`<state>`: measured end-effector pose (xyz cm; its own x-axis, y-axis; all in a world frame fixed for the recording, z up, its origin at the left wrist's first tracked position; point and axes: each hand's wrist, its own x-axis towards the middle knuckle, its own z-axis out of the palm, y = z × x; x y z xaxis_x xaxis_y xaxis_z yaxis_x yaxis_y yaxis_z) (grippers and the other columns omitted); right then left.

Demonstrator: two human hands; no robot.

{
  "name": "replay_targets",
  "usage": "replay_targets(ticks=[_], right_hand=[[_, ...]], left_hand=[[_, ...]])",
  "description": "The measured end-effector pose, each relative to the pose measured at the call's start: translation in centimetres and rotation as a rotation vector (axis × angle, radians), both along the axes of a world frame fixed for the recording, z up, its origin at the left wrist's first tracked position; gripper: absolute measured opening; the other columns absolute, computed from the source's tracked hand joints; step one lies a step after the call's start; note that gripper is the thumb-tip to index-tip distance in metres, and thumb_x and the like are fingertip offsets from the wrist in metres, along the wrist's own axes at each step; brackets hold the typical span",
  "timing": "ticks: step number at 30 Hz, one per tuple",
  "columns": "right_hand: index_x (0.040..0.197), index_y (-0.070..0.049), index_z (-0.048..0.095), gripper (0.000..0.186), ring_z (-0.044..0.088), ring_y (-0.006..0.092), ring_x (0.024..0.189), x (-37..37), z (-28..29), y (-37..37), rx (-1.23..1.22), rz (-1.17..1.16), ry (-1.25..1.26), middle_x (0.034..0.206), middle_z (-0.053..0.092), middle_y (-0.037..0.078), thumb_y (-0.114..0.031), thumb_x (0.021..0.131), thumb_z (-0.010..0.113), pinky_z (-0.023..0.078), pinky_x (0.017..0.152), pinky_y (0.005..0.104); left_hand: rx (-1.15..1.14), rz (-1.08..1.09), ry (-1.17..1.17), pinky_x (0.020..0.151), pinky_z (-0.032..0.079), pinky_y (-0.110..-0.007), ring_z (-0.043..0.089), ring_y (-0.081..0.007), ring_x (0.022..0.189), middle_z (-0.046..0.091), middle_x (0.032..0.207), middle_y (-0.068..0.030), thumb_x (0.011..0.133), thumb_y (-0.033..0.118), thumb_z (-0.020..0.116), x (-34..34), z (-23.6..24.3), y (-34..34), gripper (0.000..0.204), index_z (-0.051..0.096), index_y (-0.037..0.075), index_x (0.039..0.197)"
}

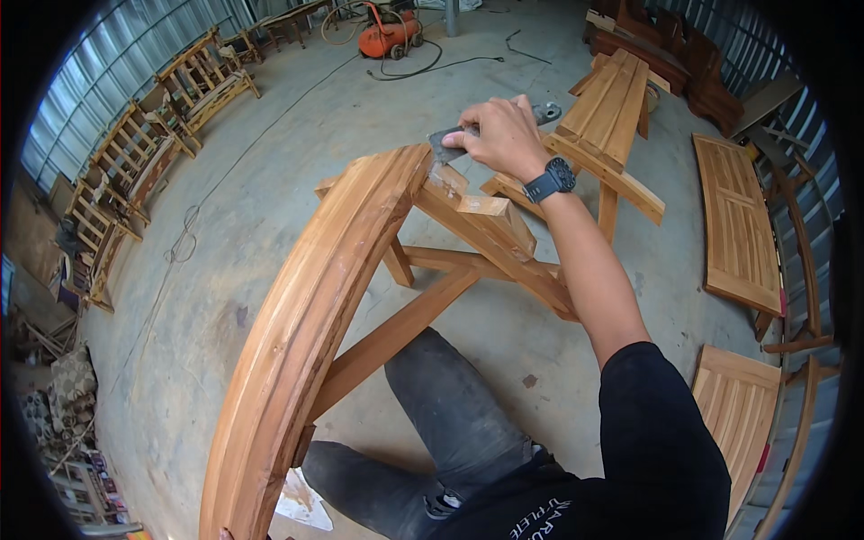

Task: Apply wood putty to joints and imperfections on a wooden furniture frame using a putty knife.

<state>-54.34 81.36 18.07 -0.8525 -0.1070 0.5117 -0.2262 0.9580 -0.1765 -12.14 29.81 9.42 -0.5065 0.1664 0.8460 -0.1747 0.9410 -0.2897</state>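
Observation:
My right hand (495, 135) is closed on a grey flat tool (443, 144) with a holed handle end, held at the upper corner of a curved wooden bench plank (306, 315). Whitish residue marks the wooden block (445, 184) just below the tool. Another short block (490, 216) sits on the slanted beam of the bench frame (495, 247). A sliver of my left hand (225, 533) shows at the plank's lower end, its fingers mostly out of view.
Another slatted wooden bench (612, 117) stands ahead-right. Wooden panels (733, 216) line the right wall. Wooden chair frames (144, 171) line the left. An orange compressor (382, 40) with hoses stands at the back; a cord (184, 229) crosses the concrete floor.

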Motion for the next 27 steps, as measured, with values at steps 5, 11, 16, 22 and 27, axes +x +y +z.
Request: replay_targets(ticks=[5,11,16,22,27], right_hand=[[0.074,-0.009,0.077,0.036,0.061,0.0296,0.07,-1.1,-0.7,1.1,0.012,-0.054,0.035,0.066,0.067,0.011,-0.044,0.083,0.078,0.032,0.079,0.0394],[0.079,-0.007,0.076,0.038,0.06,0.029,0.075,0.5,-0.5,-0.1,0.004,0.065,0.086,0.071,0.068,0.009,-0.044,0.082,0.079,0.035,0.084,0.0387],[0.081,-0.008,0.077,0.039,0.061,0.0267,0.082,-0.4,-0.9,0.3,0.057,-0.023,0.119,0.077,0.07,0.008,-0.046,0.081,0.079,0.035,0.086,0.0383],[0.081,-0.009,0.078,0.037,0.061,0.0262,0.082,0.6,-1.0,-0.6,0.03,0.051,0.118,0.078,0.071,0.007,-0.046,0.081,0.079,0.034,0.084,0.0385],[0.08,-0.009,0.078,0.037,0.062,0.0258,0.081,0.1,-0.8,-0.1,0.121,-0.072,0.138,0.074,0.07,0.007,-0.046,0.082,0.078,0.033,0.081,0.0386]], left_hand=[[0.034,-0.03,0.025,0.038,0.039,-0.03,0.047,-0.0132,0.037,0.064,0.056,0.001,0.079,0.053,0.084,-0.2,-0.5,-0.3,0.047,0.081,0.01,0.099],[-0.02,0.082,-0.014,0.037,0.038,-0.028,0.046,-0.0122,0.035,0.063,0.053,0.001,0.076,0.058,0.085,0.2,-0.4,-0.5,0.052,0.081,0.01,0.097],[0.009,0.046,0.033,0.036,0.037,-0.028,0.046,-0.0116,0.035,0.061,0.051,0.0015,0.074,0.061,0.085,-0.4,-1.0,-0.6,0.054,0.082,0.011,0.094],[0.03,0.07,-0.001,0.037,0.039,-0.028,0.049,-0.0125,0.035,0.063,0.053,0.0007,0.076,0.061,0.084,-0.1,-0.9,-0.8,0.052,0.082,0.011,0.093],[0.038,0.073,-0.015,0.038,0.042,-0.028,0.05,-0.0126,0.037,0.065,0.056,-0.0002,0.078,0.06,0.082,-0.6,-0.7,-0.2,0.052,0.082,0.011,0.095]])
